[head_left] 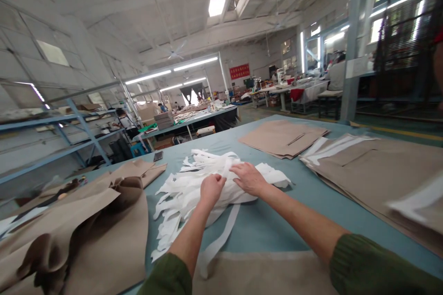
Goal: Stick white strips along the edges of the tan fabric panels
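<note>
A heap of white cut fabric strips [194, 179] lies in the middle of the blue-green table [270, 221]. My left hand [211, 190] is closed in a pinch on some of the white strips at the heap's centre. My right hand [249, 178] rests flat on the heap just to the right, fingers stretched out and pressing the strips down. Both forearms reach in from the bottom edge in dark green sleeves.
A crumpled pile of tan fabric [90, 230] lies at the left. Flat tan cut pieces [282, 137] lie at the far centre, and more tan pieces with white strips [377, 170] lie at the right. A phone [158, 156] lies near the far edge. Other workers sit at distant tables.
</note>
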The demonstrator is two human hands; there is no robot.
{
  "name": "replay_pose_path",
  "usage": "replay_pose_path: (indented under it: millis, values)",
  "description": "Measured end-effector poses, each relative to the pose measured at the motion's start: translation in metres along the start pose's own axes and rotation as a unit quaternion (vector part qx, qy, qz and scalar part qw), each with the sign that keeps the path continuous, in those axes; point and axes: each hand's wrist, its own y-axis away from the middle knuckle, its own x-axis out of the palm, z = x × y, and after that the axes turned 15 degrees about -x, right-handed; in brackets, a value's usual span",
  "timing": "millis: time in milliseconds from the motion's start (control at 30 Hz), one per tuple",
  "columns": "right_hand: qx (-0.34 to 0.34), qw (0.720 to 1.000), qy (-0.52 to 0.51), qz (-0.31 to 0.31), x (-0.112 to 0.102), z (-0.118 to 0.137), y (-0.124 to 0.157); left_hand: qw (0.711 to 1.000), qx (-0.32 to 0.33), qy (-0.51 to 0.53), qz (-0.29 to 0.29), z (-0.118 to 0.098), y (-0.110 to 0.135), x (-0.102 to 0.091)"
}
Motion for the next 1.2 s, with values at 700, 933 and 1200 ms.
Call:
replay_pose_path:
  millis: [700, 933, 1200]
  values:
    - [0.014, 0.984, -0.177, -0.024, -0.018, 0.065, 0.014, 0.836, 0.099, 0.54, -0.005, 0.002, 0.106, -0.195]
    - [0.065, 0.901, -0.423, -0.073, -0.019, 0.141, -0.005, 0.919, 0.19, 0.328, 0.112, 0.035, 0.193, -0.144]
    - [0.081, 0.823, -0.54, -0.156, -0.03, 0.152, 0.017, 0.959, 0.215, 0.131, 0.13, 0.069, 0.257, -0.149]
